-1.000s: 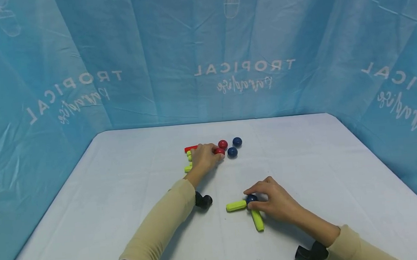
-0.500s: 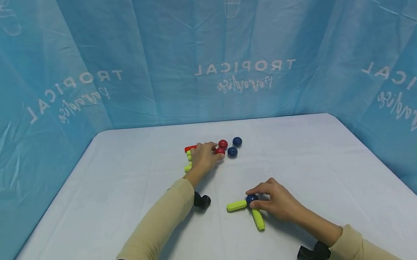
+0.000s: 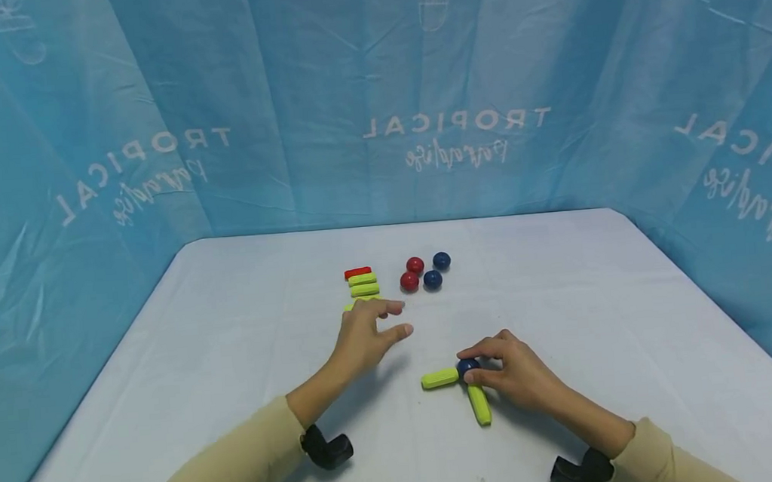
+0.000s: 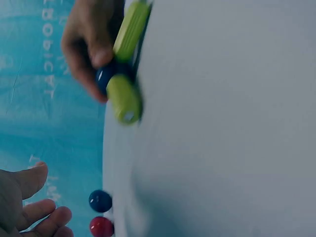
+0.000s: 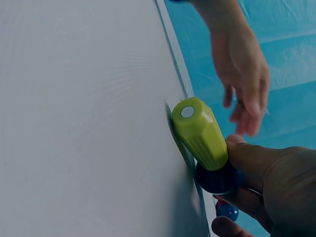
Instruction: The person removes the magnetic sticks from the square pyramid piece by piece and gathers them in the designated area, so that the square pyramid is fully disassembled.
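In the head view my right hand [image 3: 522, 374] pinches a blue ball [image 3: 467, 365] between thumb and fingers. Two yellow-green sticks meet that ball: one stick [image 3: 440, 378] points left, the other stick [image 3: 480, 405] points toward me. The right wrist view shows a small silvery disc in the end of a ribbed stick [image 5: 200, 131]. My left hand [image 3: 360, 341] holds nothing, thumb and fingers spread apart, just in front of a row of sticks. It partly hides the nearest yellow-green stick [image 3: 349, 307].
Beyond my left hand lie a red stick [image 3: 357, 273] and more yellow-green sticks [image 3: 365, 290]. Right of them sit two red balls [image 3: 410, 281] and two blue balls [image 3: 433, 280]. A blue printed curtain [image 3: 375, 98] surrounds the white table [image 3: 566, 280] at the back and sides.
My left hand has left the nearer red ball and drawn back toward me, uncovering much of the stick row. The ball stays in place. My right hand and its ball have barely moved.
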Demonstrator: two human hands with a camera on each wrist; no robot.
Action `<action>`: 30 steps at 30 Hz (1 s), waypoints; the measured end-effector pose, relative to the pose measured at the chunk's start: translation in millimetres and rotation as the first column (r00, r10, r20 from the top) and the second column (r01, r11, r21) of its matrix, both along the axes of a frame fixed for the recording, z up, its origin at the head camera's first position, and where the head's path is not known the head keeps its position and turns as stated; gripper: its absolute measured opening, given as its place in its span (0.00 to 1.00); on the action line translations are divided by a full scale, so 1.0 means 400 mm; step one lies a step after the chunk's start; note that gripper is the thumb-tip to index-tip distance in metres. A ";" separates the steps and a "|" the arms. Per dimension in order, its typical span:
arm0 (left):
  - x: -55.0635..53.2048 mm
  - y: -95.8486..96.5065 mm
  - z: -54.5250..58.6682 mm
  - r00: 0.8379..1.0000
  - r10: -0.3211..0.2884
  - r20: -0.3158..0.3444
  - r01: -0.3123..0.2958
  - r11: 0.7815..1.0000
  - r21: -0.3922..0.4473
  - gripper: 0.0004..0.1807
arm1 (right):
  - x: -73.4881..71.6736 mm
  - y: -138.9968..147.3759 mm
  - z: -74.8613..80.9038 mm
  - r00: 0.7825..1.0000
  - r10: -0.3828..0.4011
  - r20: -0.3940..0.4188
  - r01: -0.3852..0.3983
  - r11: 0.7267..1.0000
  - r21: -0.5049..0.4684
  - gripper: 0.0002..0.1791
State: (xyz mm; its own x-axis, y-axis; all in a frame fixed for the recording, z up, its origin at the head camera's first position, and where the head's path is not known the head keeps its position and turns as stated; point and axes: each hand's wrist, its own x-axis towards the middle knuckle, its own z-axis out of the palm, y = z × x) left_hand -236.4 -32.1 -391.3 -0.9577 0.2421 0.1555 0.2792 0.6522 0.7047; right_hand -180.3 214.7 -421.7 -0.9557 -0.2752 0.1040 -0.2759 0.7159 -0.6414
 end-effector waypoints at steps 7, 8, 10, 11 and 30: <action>0.102 -0.026 -0.059 0.986 -0.158 0.060 0.158 0.987 0.010 0.22 | 0.000 -0.009 -0.006 1.000 0.023 -0.013 -0.023 0.999 -0.030 0.18; 0.108 -0.024 -0.065 0.983 -0.174 0.061 0.174 0.985 0.010 0.22 | 0.001 -0.011 -0.008 0.999 0.031 -0.017 -0.031 0.999 -0.032 0.18; 0.115 -0.018 -0.073 0.979 -0.196 0.058 0.196 0.981 0.002 0.23 | 0.002 -0.016 -0.011 0.999 0.041 -0.021 -0.042 0.998 -0.037 0.18; 0.117 -0.015 -0.077 0.977 -0.205 0.051 0.206 0.979 -0.007 0.23 | 0.002 -0.019 -0.012 0.999 0.046 -0.024 -0.047 0.998 -0.041 0.18; 0.133 0.020 -0.101 0.967 -0.215 -0.140 0.194 0.970 -0.149 0.14 | 0.007 -0.037 -0.012 0.996 0.062 -0.061 -0.065 0.996 -0.057 0.18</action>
